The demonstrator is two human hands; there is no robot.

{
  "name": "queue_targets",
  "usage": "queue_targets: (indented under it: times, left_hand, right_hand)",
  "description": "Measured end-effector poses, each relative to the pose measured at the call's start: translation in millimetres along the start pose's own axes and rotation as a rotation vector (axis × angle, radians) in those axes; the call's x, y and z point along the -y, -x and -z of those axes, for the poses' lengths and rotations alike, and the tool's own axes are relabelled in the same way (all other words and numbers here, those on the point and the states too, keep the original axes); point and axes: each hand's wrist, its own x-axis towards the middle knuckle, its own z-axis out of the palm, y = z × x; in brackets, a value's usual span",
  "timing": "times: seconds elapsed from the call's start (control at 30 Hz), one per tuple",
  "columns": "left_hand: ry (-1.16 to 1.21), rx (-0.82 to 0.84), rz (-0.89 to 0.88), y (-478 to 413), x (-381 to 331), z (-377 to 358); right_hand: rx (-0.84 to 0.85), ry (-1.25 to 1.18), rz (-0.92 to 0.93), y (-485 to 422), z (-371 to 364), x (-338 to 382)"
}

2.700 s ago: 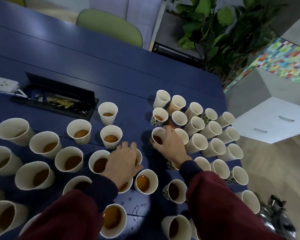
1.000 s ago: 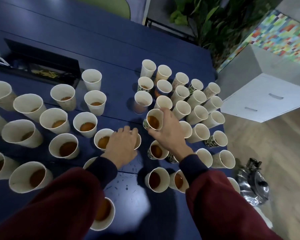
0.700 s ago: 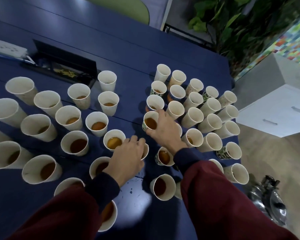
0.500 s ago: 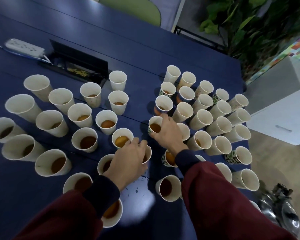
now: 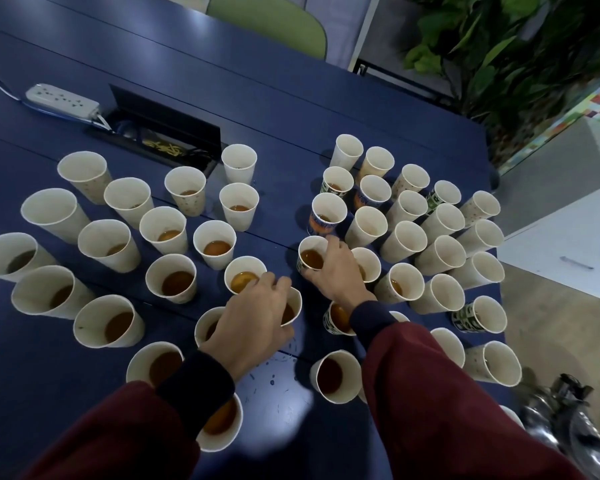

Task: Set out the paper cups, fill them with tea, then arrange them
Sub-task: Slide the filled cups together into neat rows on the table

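While the right hand [image 5: 336, 268] kept its thumb and fingers curled round the green-patterned cup [image 5: 310, 259], that cup, brown tea showing inside, sat at the left edge of the right-hand cluster, just on the person's side of the orange-and-blue cup [image 5: 326, 216]. Some seconds earlier that hand had been working one place farther up the same column, so the column had since grown by one cup. Over the last half second the hand and its cup had hardly shifted. Whether the cup's base touched the blue table [image 5: 326, 98] could not be told.

The left hand [image 5: 253, 317] had stayed where it was throughout, draped over the plain cup [image 5: 294, 306] with its fingers curled down over the far rim and gripping it from above. That cup stood between the two groups and was mostly hidden beneath the palm. Another filled cup [image 5: 245, 278] stood just beyond the fingertips.

The view itself had swung left. The white power strip [image 5: 61, 98] at the far left had come fully into sight, while the steel kettle [image 5: 565, 424] on the floor sat at the lower right corner.
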Motion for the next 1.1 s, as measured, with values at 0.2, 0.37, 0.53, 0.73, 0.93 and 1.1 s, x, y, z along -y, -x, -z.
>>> queue_targets:
  times: [0.2, 0.37, 0.53, 0.73, 0.93, 1.1]
  left_hand:
    - [0.064, -0.027, -0.003, -7, -4, 7]
    - [0.130, -0.055, 0.029, -17, -3, 18]
    - [0.207, -0.081, 0.002, -16, -11, 28]
    - [0.417, 0.020, -0.032, -2, -15, 31]
    - [0.485, -0.038, 0.091, -7, 14, 24]
    - [0.138, -0.022, 0.092, -14, 49, 7]
  right_hand:
    - [-0.128, 0.002, 0.035, 34, 28, 1]
    - [-0.020, -0.255, 0.098, 88, 41, 9]
    - [0.028, -0.441, 0.194, 125, 21, 17]
    - [-0.121, -0.461, 0.103, 139, 9, 20]
    - [-0.164, -0.273, 0.020, 139, 4, 23]
    - [-0.145, -0.202, -0.096, 125, -12, 27]
